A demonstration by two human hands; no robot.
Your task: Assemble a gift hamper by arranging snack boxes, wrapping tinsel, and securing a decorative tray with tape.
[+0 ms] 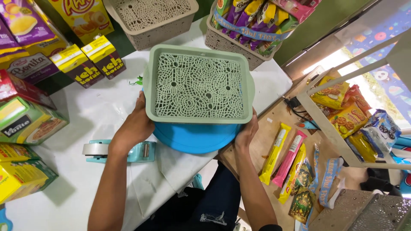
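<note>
facing up, green basket (199, 85) crosswise

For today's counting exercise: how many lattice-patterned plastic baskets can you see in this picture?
4: a green basket held by both hands, an empty beige basket behind it, a snack-filled basket at top right, and a partly cropped one bottom right.

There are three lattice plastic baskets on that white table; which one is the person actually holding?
The sage-green lattice plastic basket in the middle, gripped by the left hand and right hand. The empty beige basket and the snack-filled beige basket behind stand untouched.
</note>
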